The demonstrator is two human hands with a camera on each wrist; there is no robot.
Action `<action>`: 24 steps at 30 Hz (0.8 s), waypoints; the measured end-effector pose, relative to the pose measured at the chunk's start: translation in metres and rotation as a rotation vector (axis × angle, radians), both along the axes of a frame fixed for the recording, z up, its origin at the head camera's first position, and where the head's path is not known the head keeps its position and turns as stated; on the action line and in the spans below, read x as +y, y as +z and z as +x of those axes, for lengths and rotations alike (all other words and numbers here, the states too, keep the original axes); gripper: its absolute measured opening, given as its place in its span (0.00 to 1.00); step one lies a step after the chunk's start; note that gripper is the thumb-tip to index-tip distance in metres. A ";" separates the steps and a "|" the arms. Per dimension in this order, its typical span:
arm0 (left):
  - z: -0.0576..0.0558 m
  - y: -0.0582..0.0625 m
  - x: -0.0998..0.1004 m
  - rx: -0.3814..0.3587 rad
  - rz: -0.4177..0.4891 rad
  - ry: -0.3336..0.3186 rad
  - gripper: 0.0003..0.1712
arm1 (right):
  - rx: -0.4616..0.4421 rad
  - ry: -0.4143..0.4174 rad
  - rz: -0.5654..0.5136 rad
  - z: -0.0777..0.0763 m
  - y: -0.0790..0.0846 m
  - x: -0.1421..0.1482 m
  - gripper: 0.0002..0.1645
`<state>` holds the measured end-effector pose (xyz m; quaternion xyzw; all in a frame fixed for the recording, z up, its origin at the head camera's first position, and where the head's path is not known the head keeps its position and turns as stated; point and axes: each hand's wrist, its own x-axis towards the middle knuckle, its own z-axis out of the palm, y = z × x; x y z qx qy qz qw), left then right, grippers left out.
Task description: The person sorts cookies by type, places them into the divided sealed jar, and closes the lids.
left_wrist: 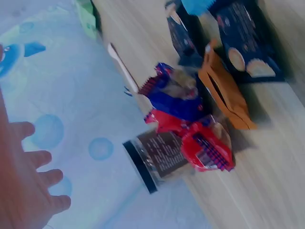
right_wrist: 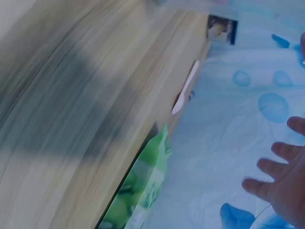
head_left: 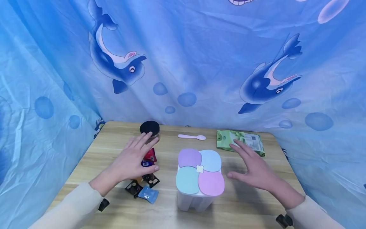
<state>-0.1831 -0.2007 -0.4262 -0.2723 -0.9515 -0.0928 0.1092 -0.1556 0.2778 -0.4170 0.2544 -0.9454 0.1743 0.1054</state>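
Note:
My left hand (head_left: 130, 161) hovers with spread fingers above several small wrapped snacks, holding nothing. Under and beside it lie red packets (left_wrist: 207, 148), a blue packet (left_wrist: 178, 98), an orange packet (left_wrist: 226, 90), dark packets (head_left: 133, 188) and a light blue packet (head_left: 148, 194). Behind its fingertips stands a clear jar (left_wrist: 162, 155) with a black lid (head_left: 150, 127). My right hand (head_left: 254, 168), fingers extended, is over the table right of a white container (head_left: 183, 201) with purple, blue, teal and pink petal-shaped lids (head_left: 211, 183). Its fingertips overlap a green bag (head_left: 226, 140) in the head view.
A pale pink spoon (head_left: 191, 136) lies near the back edge of the wooden table (head_left: 171, 219), between the jar and the green bag. A blue curtain (head_left: 200, 63) printed with dolphins hangs behind the table and along its sides.

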 end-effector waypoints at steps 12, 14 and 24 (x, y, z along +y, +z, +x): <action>0.033 0.033 0.030 -0.067 0.381 -0.188 0.42 | -0.118 0.365 -0.426 0.015 0.034 -0.027 0.53; 0.040 0.037 0.035 -0.089 0.440 -0.234 0.39 | -0.149 0.411 -0.465 0.017 0.037 -0.031 0.54; 0.057 0.048 0.062 -0.264 0.691 -0.479 0.28 | -0.240 0.492 -0.558 0.025 0.030 -0.045 0.62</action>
